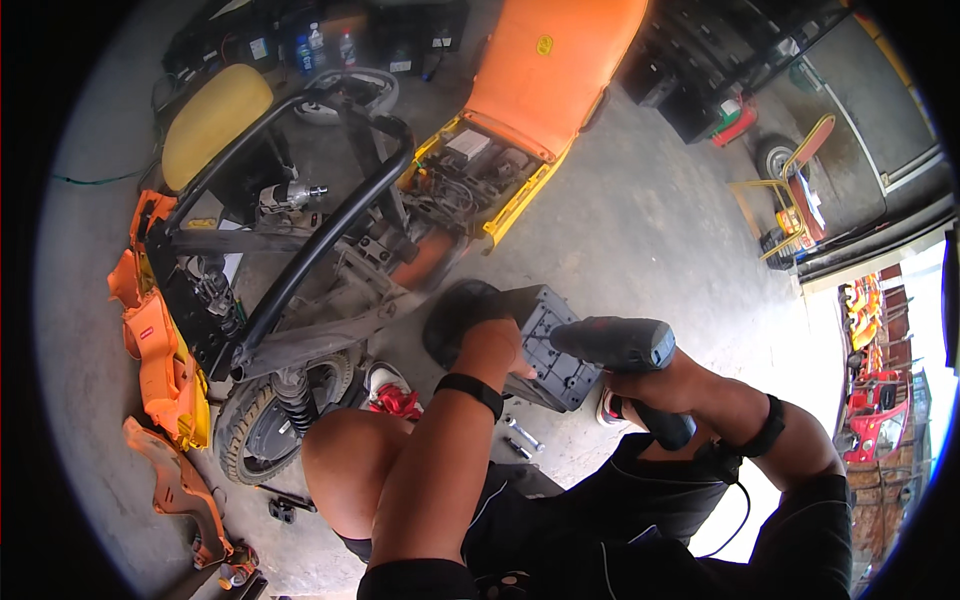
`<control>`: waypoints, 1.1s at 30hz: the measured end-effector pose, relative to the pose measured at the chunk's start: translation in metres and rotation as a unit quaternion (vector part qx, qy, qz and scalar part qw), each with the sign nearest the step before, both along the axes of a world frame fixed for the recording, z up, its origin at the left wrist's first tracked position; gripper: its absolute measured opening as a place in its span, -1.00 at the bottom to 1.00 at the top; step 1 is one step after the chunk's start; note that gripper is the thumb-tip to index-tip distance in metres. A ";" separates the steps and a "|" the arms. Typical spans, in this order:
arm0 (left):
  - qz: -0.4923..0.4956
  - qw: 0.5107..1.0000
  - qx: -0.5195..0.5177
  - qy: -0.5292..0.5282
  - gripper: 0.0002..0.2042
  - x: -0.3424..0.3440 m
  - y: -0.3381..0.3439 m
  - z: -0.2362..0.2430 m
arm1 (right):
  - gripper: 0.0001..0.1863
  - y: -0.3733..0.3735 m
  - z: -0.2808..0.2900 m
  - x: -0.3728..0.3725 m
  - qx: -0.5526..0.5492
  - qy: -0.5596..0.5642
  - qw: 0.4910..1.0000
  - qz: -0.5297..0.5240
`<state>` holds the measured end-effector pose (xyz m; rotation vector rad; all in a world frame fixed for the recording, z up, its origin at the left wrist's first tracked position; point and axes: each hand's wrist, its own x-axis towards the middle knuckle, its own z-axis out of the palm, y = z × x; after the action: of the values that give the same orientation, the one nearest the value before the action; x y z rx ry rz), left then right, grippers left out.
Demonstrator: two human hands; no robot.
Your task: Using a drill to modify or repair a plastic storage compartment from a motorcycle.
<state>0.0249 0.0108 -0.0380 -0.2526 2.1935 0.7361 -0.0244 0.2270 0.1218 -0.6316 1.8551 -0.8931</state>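
Observation:
My right hand [660, 385] grips a dark cordless drill [625, 340], whose front end is over a grey plastic box with a ribbed face and screw holes [558, 368]. My left hand [495, 345] holds the box at its left side, partly hiding its fingers. A black rounded part [450, 315] sits behind my left hand, against the box. Below them a wrench [523, 432] and a small socket [518, 447] lie on the concrete floor.
A stripped scooter frame [310, 240] with a rear wheel [235, 440] stands left. Orange body panels [160, 360] line its left. An orange-topped open bay [545, 70] is ahead. A chair [800, 180], loose tyre [775, 152] and doorway with a red vehicle [875, 430] are right.

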 end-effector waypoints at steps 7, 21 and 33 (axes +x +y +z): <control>0.009 1.000 -0.023 0.019 0.06 0.005 0.005 0.012 | -0.30 0.001 0.002 -0.004 -0.012 -0.023 1.000 -0.002; 0.004 1.000 -0.014 0.004 0.04 0.001 0.000 -0.010 | -0.21 -0.009 0.007 -0.011 0.087 -0.067 0.994 0.010; 0.009 1.000 -0.013 0.005 -0.05 0.000 0.006 -0.003 | -0.28 0.002 0.001 -0.003 -0.003 -0.008 1.000 0.020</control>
<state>0.0253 0.0172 -0.0410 -0.2823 2.2146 0.7194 -0.0271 0.2288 0.1233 -0.6609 1.8214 -0.8749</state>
